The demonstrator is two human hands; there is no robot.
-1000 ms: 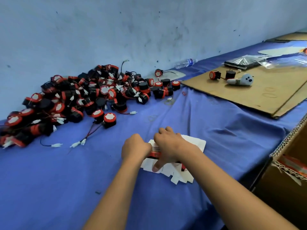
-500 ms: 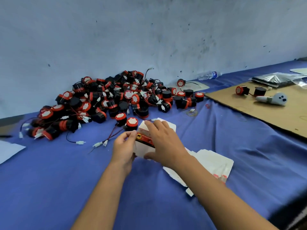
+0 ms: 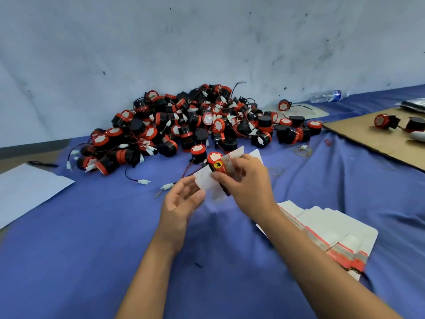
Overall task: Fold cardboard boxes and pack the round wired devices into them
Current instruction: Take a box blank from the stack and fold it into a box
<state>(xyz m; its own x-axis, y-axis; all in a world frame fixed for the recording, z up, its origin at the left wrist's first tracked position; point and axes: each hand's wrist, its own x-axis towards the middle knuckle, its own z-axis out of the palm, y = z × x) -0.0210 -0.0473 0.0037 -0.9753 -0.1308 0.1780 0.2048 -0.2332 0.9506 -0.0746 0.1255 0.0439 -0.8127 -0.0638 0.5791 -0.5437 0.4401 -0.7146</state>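
My right hand (image 3: 247, 180) grips a small flat cardboard box (image 3: 224, 165), white with a red printed face and a yellow round mark, held above the blue cloth. My left hand (image 3: 181, 203) is just left of it, palm up, its fingertips touching a white flap (image 3: 204, 180) of the box. A big pile of round black and red wired devices (image 3: 195, 125) lies behind the hands against the wall. One device (image 3: 199, 151) with white plugs on its wires sits right behind the box. A stack of flat unfolded boxes (image 3: 328, 233) lies by my right forearm.
Blue cloth (image 3: 92, 238) covers the table. A white sheet (image 3: 25, 189) and a black pen (image 3: 42, 164) lie at the left. A brown cardboard sheet (image 3: 372, 137) with two more devices (image 3: 388, 122) is at the right. A plastic bottle (image 3: 327, 96) lies by the wall.
Both hands lifted one flat box off the stack and brought it up toward the pile. My left hand has let go of its grip and now only touches a flap.
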